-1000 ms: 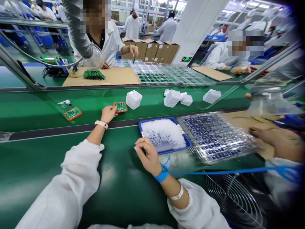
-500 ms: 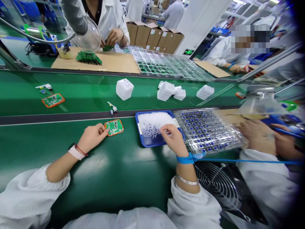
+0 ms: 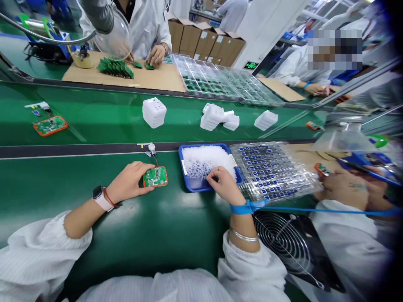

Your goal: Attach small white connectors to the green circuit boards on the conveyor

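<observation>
We list: left hand [image 3: 127, 182], fingers curled against a green circuit board [image 3: 155, 176], grip unclear to us. Right hand [image 3: 225, 185], half-closed, fingertips in white pellets [image 3: 201, 161] in a blue tray [image 3: 185, 178].

No wording can be read clearly; a green exit sign [image 3: 251, 65] on a white pillar [image 3: 270, 33], well ahead of the right grip [image 3: 224, 184], shows only a blurred glow; a white label [image 3: 233, 160] on the blue tray [image 3: 184, 176], just beside that grip, is also unreadable.
</observation>
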### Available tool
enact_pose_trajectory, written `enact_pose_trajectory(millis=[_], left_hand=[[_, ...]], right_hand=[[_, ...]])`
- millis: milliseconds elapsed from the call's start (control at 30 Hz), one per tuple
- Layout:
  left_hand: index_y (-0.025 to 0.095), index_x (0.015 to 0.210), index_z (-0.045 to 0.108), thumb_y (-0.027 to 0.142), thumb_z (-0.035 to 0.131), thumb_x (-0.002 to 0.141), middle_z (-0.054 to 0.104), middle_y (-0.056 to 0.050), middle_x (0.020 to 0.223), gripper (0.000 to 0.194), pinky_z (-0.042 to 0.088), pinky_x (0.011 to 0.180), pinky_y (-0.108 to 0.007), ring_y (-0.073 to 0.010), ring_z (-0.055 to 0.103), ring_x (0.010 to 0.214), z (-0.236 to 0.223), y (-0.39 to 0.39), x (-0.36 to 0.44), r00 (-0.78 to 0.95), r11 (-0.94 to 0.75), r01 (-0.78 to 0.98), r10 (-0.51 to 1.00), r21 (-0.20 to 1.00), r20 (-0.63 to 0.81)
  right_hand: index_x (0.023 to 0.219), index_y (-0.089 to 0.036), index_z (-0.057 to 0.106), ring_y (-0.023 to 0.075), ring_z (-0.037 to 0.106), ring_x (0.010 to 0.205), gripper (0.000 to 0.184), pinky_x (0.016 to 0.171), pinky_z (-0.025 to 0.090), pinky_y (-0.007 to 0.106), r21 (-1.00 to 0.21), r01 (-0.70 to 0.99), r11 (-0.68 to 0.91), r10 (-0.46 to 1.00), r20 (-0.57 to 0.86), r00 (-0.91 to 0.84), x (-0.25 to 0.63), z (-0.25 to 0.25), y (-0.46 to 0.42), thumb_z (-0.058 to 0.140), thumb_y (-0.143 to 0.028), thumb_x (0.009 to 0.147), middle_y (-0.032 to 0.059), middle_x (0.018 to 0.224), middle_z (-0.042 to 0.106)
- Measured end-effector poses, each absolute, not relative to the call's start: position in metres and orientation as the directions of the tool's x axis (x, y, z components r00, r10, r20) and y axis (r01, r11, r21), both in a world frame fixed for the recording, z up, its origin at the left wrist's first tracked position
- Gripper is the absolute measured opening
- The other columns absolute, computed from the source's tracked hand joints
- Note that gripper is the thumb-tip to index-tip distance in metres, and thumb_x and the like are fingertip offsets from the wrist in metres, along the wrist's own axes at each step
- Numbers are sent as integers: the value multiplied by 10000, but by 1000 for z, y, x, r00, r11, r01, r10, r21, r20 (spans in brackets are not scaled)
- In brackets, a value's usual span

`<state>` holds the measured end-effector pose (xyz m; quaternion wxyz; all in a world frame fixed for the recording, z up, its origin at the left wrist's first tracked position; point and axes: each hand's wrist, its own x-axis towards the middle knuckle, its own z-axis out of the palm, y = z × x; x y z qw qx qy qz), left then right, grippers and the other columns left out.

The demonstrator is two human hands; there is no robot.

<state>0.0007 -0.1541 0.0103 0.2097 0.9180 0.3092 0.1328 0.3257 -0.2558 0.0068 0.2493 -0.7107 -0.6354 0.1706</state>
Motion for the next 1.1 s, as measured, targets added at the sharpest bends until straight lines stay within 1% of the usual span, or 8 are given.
enact_pose_trajectory(millis=[133,367,433,500,633,767,933,1100], left_hand=[[215,1239,467,487,594,777,571,-80,1186,551,367,934,-371,-252,498,1104,12,-163,3,845,-763,428,528,484,86],[210,1227,485,499,612,767,544,-109,1222,558,356,952,-413,-274,477,1137,11,-178,-4,850,-738,408,522,538,71],[213,1183,524,484,635,755,565,-99,1194,518,361,954,-419,-269,490,1121,12,-181,-1,835,-689,395,545,607,74],[207,1080,588,420,578,820,601,-86,1135,336,386,943,-395,-236,526,1075,14,-182,5,788,-595,369,607,714,99],[188,885,655,307,496,880,662,-64,968,199,450,863,-317,-178,595,929,14,-181,20,687,-419,275,715,865,128],[188,816,672,273,535,847,681,-43,885,164,461,796,-301,-170,607,850,13,-179,24,682,-401,297,725,867,102],[191,750,675,209,568,798,684,-28,862,119,457,783,-298,-167,611,825,13,-179,25,680,-414,355,730,838,73],[184,685,674,154,555,758,680,-18,817,143,460,747,-268,-152,616,768,14,-176,31,667,-395,450,745,801,-7]], right_hand=[[609,-182,543,209,505,773,166,728,408,373,-563,825,-61,991,65,117,323,5,-256,524,-207,772,52,732,514],[634,-191,536,223,509,830,155,786,403,404,-575,817,27,990,129,59,316,16,-255,511,-209,786,65,787,528],[684,-194,542,231,510,921,139,842,398,413,-630,772,87,978,201,54,295,25,-253,500,-223,812,80,883,528],[735,-200,545,226,503,995,122,880,395,406,-702,688,186,968,249,-7,263,29,-250,485,-223,838,87,962,517],[757,-204,525,201,508,991,114,865,420,375,-800,535,271,962,233,-140,203,21,-243,463,-172,846,80,985,508],[757,-200,512,191,501,994,106,871,424,367,-836,498,232,973,203,-112,188,6,-240,461,-172,846,81,996,497],[733,-200,536,213,473,1001,103,909,380,422,-799,570,194,981,166,-101,195,1,-240,495,-149,813,74,980,523],[679,-192,515,187,503,882,128,801,436,363,-843,520,137,990,104,-93,195,-2,-238,476,-125,780,59,889,496]])
